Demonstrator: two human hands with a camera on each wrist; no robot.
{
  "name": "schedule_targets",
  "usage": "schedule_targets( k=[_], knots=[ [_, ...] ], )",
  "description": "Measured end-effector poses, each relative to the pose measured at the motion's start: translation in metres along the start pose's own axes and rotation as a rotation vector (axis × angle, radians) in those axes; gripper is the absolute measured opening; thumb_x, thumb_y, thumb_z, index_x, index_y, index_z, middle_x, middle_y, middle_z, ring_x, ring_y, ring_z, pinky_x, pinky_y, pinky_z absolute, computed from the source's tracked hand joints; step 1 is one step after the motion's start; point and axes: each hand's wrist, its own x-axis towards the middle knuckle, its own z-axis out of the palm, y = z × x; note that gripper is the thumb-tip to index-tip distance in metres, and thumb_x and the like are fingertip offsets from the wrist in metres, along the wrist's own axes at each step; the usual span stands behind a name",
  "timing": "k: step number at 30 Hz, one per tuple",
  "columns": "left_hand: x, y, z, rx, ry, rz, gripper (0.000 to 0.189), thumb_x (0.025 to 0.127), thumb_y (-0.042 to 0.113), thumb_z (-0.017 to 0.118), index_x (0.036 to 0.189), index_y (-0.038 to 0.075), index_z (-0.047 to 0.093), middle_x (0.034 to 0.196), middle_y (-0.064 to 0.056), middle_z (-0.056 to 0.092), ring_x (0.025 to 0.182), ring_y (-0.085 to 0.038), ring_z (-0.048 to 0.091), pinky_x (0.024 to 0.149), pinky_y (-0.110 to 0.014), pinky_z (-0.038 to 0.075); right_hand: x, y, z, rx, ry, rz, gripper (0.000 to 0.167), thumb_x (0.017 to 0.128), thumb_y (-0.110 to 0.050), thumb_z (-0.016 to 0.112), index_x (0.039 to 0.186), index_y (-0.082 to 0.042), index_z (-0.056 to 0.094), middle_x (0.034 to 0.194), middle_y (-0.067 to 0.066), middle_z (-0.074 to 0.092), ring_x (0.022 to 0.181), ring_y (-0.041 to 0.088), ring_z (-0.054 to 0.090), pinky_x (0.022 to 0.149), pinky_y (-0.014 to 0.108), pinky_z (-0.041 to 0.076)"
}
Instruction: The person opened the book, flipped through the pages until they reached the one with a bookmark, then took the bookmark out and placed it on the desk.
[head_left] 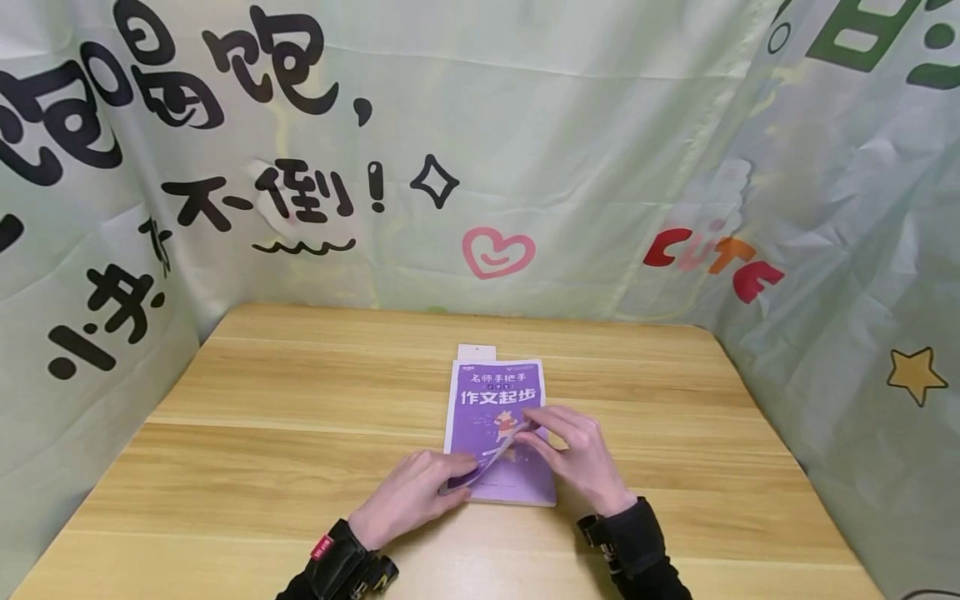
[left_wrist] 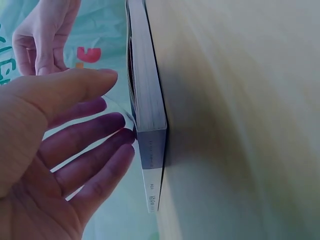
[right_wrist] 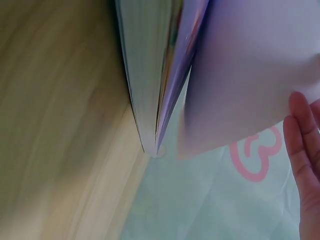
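Observation:
A purple book (head_left: 497, 379) with Chinese lettering lies on the wooden table, and its page edges (left_wrist: 145, 65) show in the left wrist view. What looks like its front cover is bent upward across the lower part, showing a pale underside (right_wrist: 240, 100). My right hand (head_left: 573, 446) pinches the raised edge of this cover near the book's right side. At the lower left corner is my left hand (head_left: 416, 493), the cover's edge lying between its thumb and fingers. In the left wrist view its fingers (left_wrist: 95, 135) look loose, with the thumb apart from them.
A pale tab (head_left: 477, 352) sticks out past the book's far edge. Bare wood of the table (head_left: 300, 400) surrounds the book. Printed cloth (head_left: 585, 167) hangs behind the table and along both sides. Black bands with devices (head_left: 348, 562) are on both wrists.

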Motion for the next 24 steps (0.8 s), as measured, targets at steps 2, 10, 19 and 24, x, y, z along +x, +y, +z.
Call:
schedule_targets(
  k=[2, 10, 19, 24],
  knots=[
    [0.000, 0.000, 0.000, -0.001, 0.009, 0.009, 0.038, 0.090, 0.021, 0.074, 0.127, 0.011, 0.070, 0.124, -0.009, 0.073, 0.108, -0.023, 0.074, 0.090, -0.031, 0.062, 0.000, -0.001, 0.001, 0.003, 0.010, 0.011, 0.030, 0.080, -0.013, 0.080, 0.103, 0.005, 0.073, 0.094, 0.017, 0.077, 0.079, 0.025, 0.075, 0.085, 0.015, 0.059],
    [0.000, 0.002, -0.003, -0.098, 0.037, -0.006, 0.044, 0.090, 0.019, 0.074, 0.131, 0.006, 0.066, 0.125, -0.015, 0.071, 0.050, 0.006, 0.043, 0.045, -0.009, 0.039, 0.001, -0.007, 0.004, 0.072, 0.041, 0.083, 0.037, 0.076, -0.004, 0.082, 0.110, 0.006, 0.072, 0.107, 0.018, 0.071, 0.092, 0.030, 0.071, 0.098, 0.012, 0.052],
    [0.000, 0.000, -0.002, -0.094, 0.167, 0.113, 0.043, 0.089, 0.019, 0.075, 0.128, 0.003, 0.067, 0.126, -0.017, 0.070, 0.044, 0.017, 0.018, 0.039, 0.000, 0.028, 0.001, -0.012, 0.013, 0.150, 0.066, 0.119, 0.048, 0.078, 0.001, 0.080, 0.123, 0.006, 0.066, 0.117, 0.022, 0.064, 0.097, 0.032, 0.070, 0.102, 0.017, 0.053],
    [0.000, -0.001, -0.001, -0.105, 0.225, 0.186, 0.043, 0.089, 0.019, 0.075, 0.128, 0.002, 0.067, 0.127, -0.019, 0.069, 0.046, 0.021, 0.022, 0.041, 0.003, 0.029, 0.001, -0.016, 0.018, 0.293, 0.050, 0.176, 0.074, 0.070, 0.021, 0.076, 0.139, 0.011, 0.051, 0.124, 0.028, 0.058, 0.101, 0.039, 0.070, 0.092, 0.028, 0.060]
  ],
)
